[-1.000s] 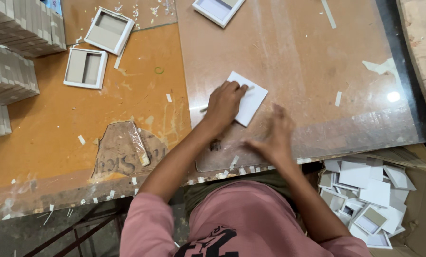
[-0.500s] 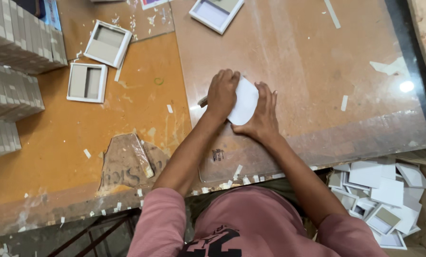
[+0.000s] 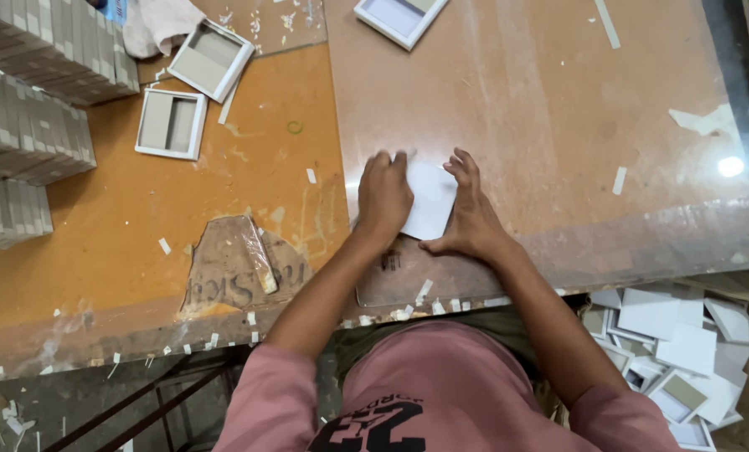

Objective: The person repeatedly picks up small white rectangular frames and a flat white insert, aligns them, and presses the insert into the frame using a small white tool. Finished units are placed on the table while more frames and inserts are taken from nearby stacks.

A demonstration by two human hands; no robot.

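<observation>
A small white square card piece (image 3: 429,199) lies flat on the glossy brown board (image 3: 558,100) near the table's front edge. My left hand (image 3: 383,197) presses down on its left side, fingers curled over the top edge. My right hand (image 3: 471,213) rests against its right side, fingers spread along the edge and thumb at the lower corner. Both hands touch the white piece, which stays on the board.
Two shallow white trays (image 3: 172,124) (image 3: 213,59) lie on the orange tabletop at left, another (image 3: 399,17) at the top. Stacks of grey-white boxes (image 3: 23,100) line the far left. A heap of white box parts (image 3: 684,351) sits low at right. Paper scraps lie scattered.
My right hand came from below the white piece to its right side. Both hands now press it flat, and it has shifted slightly toward the front edge.
</observation>
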